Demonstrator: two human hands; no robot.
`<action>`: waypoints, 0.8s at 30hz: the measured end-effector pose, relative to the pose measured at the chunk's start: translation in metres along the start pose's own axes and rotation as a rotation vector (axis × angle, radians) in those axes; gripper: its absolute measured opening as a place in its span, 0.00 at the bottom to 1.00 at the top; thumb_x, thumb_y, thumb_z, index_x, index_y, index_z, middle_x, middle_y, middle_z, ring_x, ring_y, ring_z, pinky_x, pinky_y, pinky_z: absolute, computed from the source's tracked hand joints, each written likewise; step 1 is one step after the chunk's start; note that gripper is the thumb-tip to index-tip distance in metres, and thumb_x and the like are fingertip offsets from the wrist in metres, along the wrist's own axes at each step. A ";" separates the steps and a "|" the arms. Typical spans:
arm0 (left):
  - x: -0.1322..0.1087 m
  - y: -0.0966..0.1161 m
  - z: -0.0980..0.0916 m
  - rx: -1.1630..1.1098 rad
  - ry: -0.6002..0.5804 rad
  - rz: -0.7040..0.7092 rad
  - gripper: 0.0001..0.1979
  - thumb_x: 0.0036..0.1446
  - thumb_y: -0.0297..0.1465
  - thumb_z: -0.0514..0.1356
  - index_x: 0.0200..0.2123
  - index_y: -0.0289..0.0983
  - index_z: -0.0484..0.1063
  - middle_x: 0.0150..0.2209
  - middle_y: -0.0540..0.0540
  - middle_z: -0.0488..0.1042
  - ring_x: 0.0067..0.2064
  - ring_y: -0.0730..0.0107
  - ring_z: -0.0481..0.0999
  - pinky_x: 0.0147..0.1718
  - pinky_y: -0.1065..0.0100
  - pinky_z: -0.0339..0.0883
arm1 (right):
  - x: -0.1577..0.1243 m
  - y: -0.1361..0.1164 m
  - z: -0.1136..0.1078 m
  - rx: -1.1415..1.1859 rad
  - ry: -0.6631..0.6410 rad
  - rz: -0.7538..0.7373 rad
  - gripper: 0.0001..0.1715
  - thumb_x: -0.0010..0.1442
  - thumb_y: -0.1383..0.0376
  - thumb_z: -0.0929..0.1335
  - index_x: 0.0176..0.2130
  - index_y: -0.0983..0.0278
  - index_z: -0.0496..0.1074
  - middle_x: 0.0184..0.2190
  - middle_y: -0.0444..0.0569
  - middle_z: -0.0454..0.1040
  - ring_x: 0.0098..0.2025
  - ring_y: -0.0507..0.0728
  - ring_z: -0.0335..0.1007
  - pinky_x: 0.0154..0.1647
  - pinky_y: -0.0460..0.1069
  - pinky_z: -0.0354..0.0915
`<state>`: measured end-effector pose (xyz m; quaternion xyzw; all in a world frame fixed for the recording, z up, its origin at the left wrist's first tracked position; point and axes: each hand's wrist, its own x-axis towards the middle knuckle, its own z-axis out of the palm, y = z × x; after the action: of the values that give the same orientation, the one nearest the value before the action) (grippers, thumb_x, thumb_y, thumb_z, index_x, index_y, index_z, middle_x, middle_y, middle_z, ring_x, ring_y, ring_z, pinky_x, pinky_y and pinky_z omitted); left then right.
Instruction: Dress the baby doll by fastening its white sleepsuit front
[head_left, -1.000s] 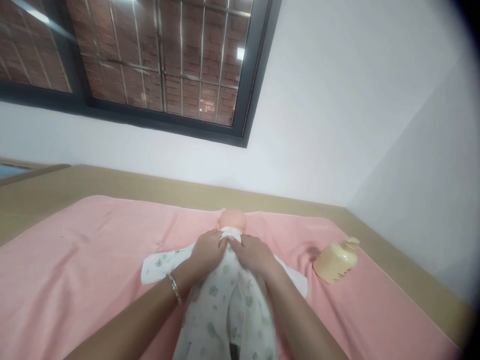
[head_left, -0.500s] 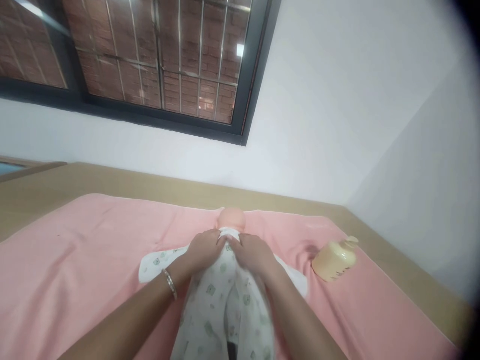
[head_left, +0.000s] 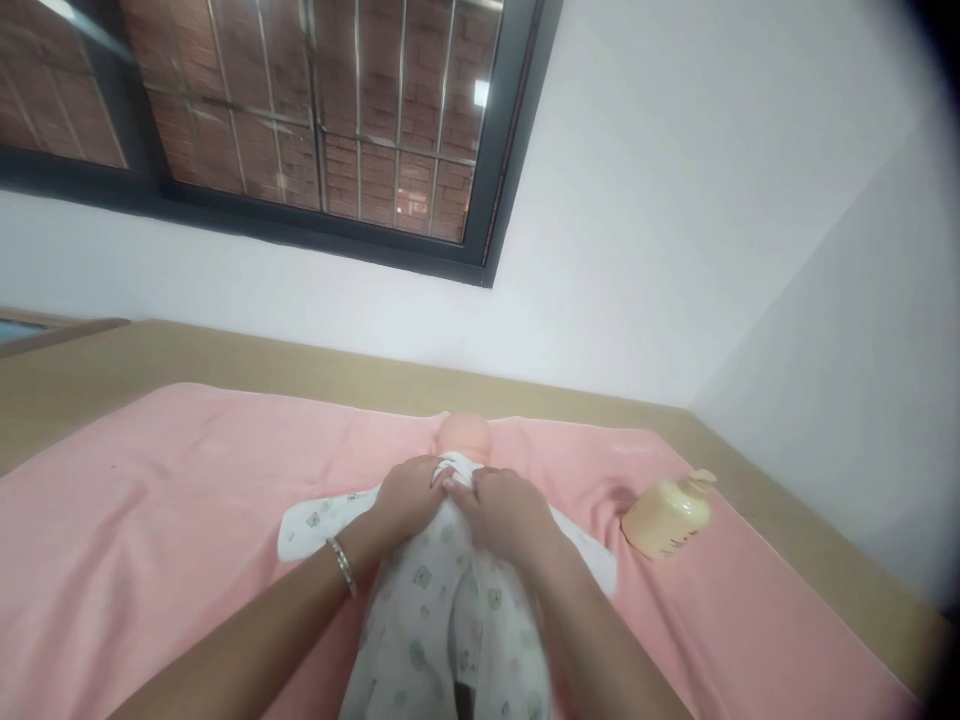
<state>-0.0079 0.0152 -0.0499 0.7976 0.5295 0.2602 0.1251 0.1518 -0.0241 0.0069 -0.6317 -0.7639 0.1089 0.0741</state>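
A baby doll lies on a pink blanket point(head_left: 202, 460), its round head point(head_left: 463, 435) pointing away from me. It wears a white baby outfit point(head_left: 420, 620) with small green and grey prints, whose sleeves spread out to both sides. At the neckline my left hand point(head_left: 411, 495), with a bracelet on the wrist, pinches the outfit's collar. My right hand point(head_left: 510, 505) grips the same collar from the other side, the two hands almost touching. Fabric and fingers hide the fingertips in part. The doll's face cannot be seen.
A pale yellow pump bottle point(head_left: 666, 515) leans on the blanket to the right. Behind the blanket runs a wooden ledge point(head_left: 300, 368) against a white wall point(head_left: 615, 220). A dark-framed window point(head_left: 322, 225) with bars is above at the left.
The collar is gathered and bunched more between my hands. My right hand has turned slightly, with its fingers curled further in. The bottle and the doll stay in place.
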 end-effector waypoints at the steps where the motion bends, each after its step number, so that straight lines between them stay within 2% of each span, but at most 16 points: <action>1: 0.000 0.000 0.000 0.013 -0.002 0.000 0.18 0.63 0.36 0.44 0.33 0.38 0.72 0.35 0.46 0.75 0.36 0.65 0.72 0.36 0.65 0.62 | 0.001 0.000 0.000 0.000 -0.005 0.007 0.44 0.62 0.41 0.46 0.40 0.65 0.74 0.38 0.60 0.75 0.41 0.64 0.70 0.40 0.54 0.61; 4: 0.000 0.004 0.002 0.099 0.080 0.059 0.19 0.64 0.35 0.43 0.33 0.37 0.72 0.34 0.45 0.75 0.38 0.63 0.71 0.40 0.63 0.61 | 0.013 0.010 0.003 0.049 -0.059 0.074 0.45 0.63 0.41 0.46 0.43 0.68 0.74 0.41 0.62 0.75 0.43 0.63 0.70 0.41 0.53 0.61; 7: -0.001 0.007 0.004 0.144 0.143 0.104 0.18 0.64 0.34 0.44 0.33 0.37 0.72 0.35 0.45 0.75 0.39 0.63 0.71 0.42 0.62 0.60 | 0.018 0.017 0.003 0.130 -0.118 0.075 0.44 0.64 0.43 0.45 0.44 0.68 0.73 0.43 0.61 0.74 0.43 0.63 0.70 0.41 0.53 0.61; 13: -0.002 0.006 0.002 0.152 0.043 -0.023 0.17 0.63 0.35 0.45 0.32 0.39 0.72 0.33 0.46 0.75 0.35 0.64 0.72 0.36 0.64 0.60 | 0.005 0.004 0.001 0.035 -0.018 0.020 0.45 0.62 0.40 0.45 0.43 0.66 0.72 0.41 0.61 0.74 0.44 0.64 0.69 0.41 0.54 0.60; 18: -0.002 0.011 0.003 0.304 0.155 0.149 0.20 0.64 0.33 0.42 0.31 0.35 0.71 0.32 0.41 0.74 0.39 0.60 0.71 0.43 0.59 0.58 | 0.026 0.024 0.008 0.184 -0.117 0.119 0.46 0.63 0.42 0.45 0.45 0.70 0.73 0.45 0.63 0.73 0.45 0.63 0.69 0.42 0.53 0.60; 21: -0.001 0.009 0.002 0.214 0.099 0.018 0.19 0.63 0.37 0.44 0.35 0.36 0.72 0.36 0.42 0.75 0.39 0.60 0.72 0.40 0.60 0.61 | 0.030 0.032 0.009 0.236 -0.115 0.078 0.46 0.63 0.43 0.44 0.44 0.70 0.73 0.45 0.63 0.73 0.45 0.63 0.70 0.42 0.52 0.60; 24: 0.001 0.004 0.001 0.078 0.007 -0.118 0.23 0.63 0.44 0.43 0.37 0.39 0.73 0.37 0.44 0.75 0.39 0.60 0.73 0.37 0.62 0.63 | 0.023 0.025 0.006 0.168 -0.058 0.038 0.45 0.62 0.41 0.46 0.43 0.67 0.73 0.42 0.61 0.75 0.43 0.63 0.70 0.42 0.53 0.60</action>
<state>-0.0045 0.0143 -0.0483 0.7684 0.5858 0.2344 0.1071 0.1692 0.0022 -0.0063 -0.6341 -0.7419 0.1922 0.1025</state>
